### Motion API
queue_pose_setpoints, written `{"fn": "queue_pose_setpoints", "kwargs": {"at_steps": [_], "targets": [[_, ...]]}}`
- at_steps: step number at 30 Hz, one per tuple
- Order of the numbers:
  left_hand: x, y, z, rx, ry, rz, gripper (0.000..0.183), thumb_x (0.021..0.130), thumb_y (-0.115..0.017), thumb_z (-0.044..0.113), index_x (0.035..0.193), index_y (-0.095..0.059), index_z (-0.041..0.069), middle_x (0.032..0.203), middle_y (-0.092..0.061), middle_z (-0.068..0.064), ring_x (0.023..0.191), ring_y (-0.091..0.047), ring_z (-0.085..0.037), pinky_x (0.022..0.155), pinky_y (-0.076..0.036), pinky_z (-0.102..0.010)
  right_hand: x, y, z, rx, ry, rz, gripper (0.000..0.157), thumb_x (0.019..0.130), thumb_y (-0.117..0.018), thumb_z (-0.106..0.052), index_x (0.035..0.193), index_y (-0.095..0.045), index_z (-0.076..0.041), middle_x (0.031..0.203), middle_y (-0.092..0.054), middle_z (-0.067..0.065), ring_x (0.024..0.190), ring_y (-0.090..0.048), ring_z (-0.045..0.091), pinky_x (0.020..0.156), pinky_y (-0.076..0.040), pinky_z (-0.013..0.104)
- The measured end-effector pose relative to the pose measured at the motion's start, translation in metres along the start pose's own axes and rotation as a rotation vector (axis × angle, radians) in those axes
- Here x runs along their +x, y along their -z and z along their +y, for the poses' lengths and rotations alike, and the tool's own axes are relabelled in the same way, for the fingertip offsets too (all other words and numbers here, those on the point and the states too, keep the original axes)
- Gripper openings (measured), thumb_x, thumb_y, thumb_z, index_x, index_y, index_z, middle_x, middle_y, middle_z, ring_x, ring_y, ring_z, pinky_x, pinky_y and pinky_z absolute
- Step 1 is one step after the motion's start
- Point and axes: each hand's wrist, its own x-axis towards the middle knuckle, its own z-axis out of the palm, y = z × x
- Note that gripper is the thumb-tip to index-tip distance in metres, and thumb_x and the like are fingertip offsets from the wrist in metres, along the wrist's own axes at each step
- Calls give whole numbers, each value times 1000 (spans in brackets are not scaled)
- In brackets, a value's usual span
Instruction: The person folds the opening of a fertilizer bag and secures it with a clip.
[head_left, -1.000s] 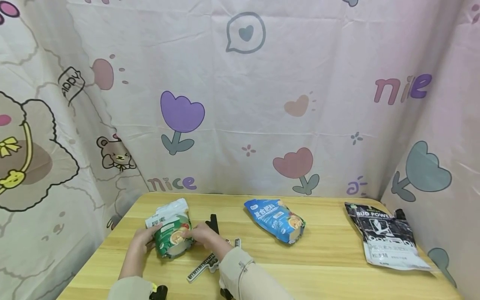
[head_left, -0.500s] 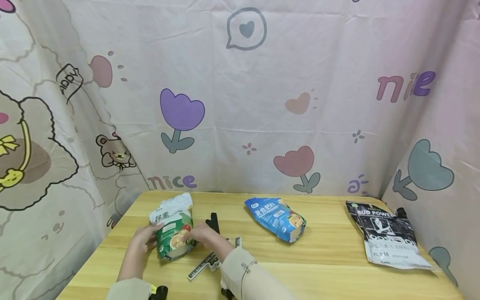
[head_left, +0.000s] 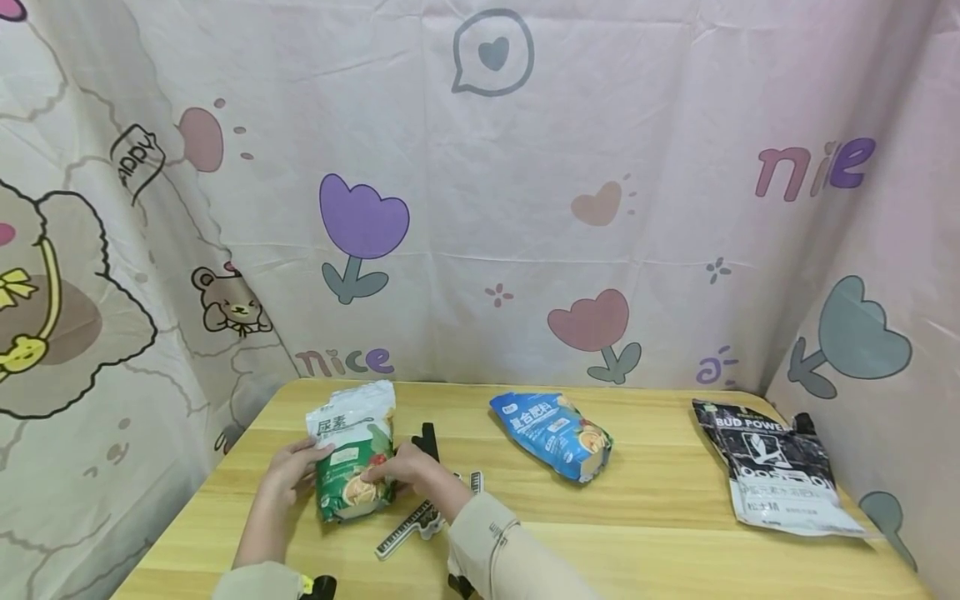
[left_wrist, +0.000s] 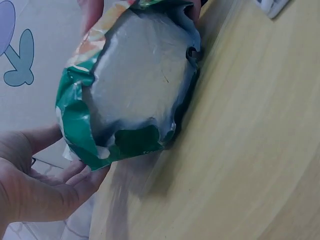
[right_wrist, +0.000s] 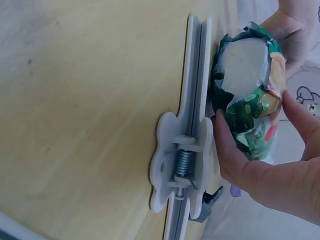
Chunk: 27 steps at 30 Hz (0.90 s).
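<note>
A green and white fertilizer bag [head_left: 352, 467] stands tilted back at the left of the wooden table. My left hand [head_left: 291, 471] grips its left edge, thumb at the front and fingers behind. At its lower right, my right hand [head_left: 411, 467] holds it between thumb and fingers. The left wrist view looks at the pale flat bottom of the bag [left_wrist: 140, 75], lifted toward the camera. Beside the right hand lies a bag clip with a piano-key pattern [head_left: 403, 533], partly hidden by the forearm. The right wrist view shows the clip's spring [right_wrist: 184, 162].
A black bar-shaped object [head_left: 426, 442] lies behind the right hand. Further right is a blue fertilizer bag [head_left: 555, 437], lying flat. A black and white pouch [head_left: 776, 471] lies near the table's right edge. Printed curtains [head_left: 480, 208] enclose the back and sides.
The green and white bag has shifted slightly to the right, its white top swinging right and becoming more upright. Both hands keep their hold; the other bags stay put.
</note>
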Motion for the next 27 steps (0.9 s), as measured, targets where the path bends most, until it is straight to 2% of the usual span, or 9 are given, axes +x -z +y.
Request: {"fn": "queue_pose_setpoints", "kwargs": {"at_steps": [3,6,12,15,19,23,25,27], "targets": [[-3,-2,1,9,-21,-14,76,89,-62,17,142,-13,-8,133,-36,-28,81,-55,-8,75,-46,-26,-1,2,2,17,-3,-14,42,75,-75,-8,103,-49,9,87,-50,14,77,-56,28,68,-52,43],[-2,-3,0,20,-43,-27,76,89,-63,19,142,-14,-6,141,-24,-28,75,-56,-5,70,-48,-24,-1,2,3,23,-6,-12,36,74,-76,-8,97,-52,6,85,-52,14,76,-58,28,65,-53,42],[15,5,-11,12,-60,-25,92,77,-75,28,144,-17,1,140,-30,-22,83,-55,-9,73,-49,-27,-1,1,1,-35,19,19,31,73,-78,-9,86,-52,1,81,-52,10,72,-57,23,63,-53,42],[11,5,-6,24,-104,-47,93,79,-73,27,144,-13,-1,144,-24,-23,91,-52,-11,78,-45,-26,-1,1,-1,-96,50,56,31,71,-79,-10,84,-53,0,81,-51,8,72,-53,19,66,-51,38],[-4,1,7,11,-169,-84,86,85,-67,18,143,-8,-4,145,-16,-27,89,-55,-7,82,-44,-24,0,-2,-2,-171,100,113,42,66,-83,-10,93,-53,2,83,-51,7,76,-49,18,73,-47,34],[-10,-1,14,15,-186,-94,79,87,-63,10,143,-8,-3,145,-16,-26,83,-57,-1,81,-45,-21,-1,-4,-3,-178,141,152,63,59,-86,-8,109,-49,4,92,-54,9,87,-53,21,82,-47,38],[-12,-1,16,56,-204,-95,78,88,-62,10,143,-9,-2,146,-16,-26,91,-56,-4,84,-44,-22,-2,-4,-3,-186,151,172,74,57,-87,-8,117,-46,6,99,-56,13,94,-54,25,85,-46,40],[-12,0,17,77,-238,-103,77,88,-61,9,143,-9,-1,146,-16,-25,107,-51,-16,93,-39,-28,-2,-4,-3,-214,164,197,80,56,-88,-11,121,-44,5,103,-57,15,95,-55,27,84,-46,41]]}}
